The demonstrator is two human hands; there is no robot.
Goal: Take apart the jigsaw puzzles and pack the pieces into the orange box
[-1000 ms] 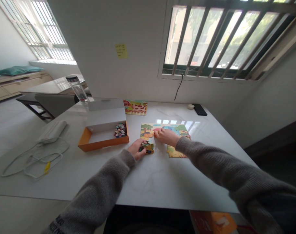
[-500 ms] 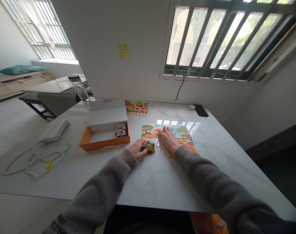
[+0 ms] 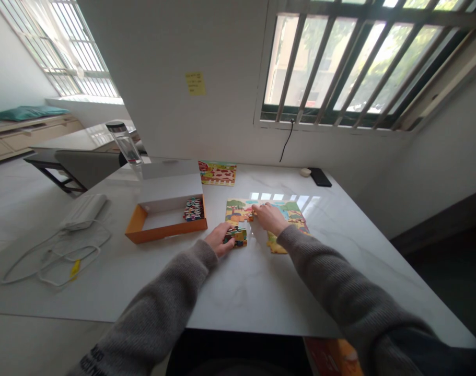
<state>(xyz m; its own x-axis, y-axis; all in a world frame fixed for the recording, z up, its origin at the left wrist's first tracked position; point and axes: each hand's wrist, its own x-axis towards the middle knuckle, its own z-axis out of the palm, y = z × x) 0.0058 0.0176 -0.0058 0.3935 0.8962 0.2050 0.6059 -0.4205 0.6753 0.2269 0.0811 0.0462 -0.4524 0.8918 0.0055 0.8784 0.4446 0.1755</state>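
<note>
A colourful jigsaw puzzle (image 3: 288,211), partly put together, lies flat on the white marble table (image 3: 241,292). My right hand (image 3: 268,216) rests on the puzzle's upper left part, fingers bent and pressing down on the pieces. My left hand (image 3: 220,238) is closed on a small stack of loose puzzle pieces (image 3: 238,236) at the puzzle's lower left corner. Both arms wear grey knitted sleeves.
An open orange box (image 3: 163,222) with a white lid holds more pieces (image 3: 194,209) at the left. A finished puzzle card (image 3: 217,173), a water bottle (image 3: 125,142), a black phone (image 3: 321,176), a white adapter with cable (image 3: 81,214) also lie on the table. Wall and barred window behind.
My right hand has shifted slightly on the puzzle's upper left and its arm has swung about. My left hand stays on the stack of pieces.
</note>
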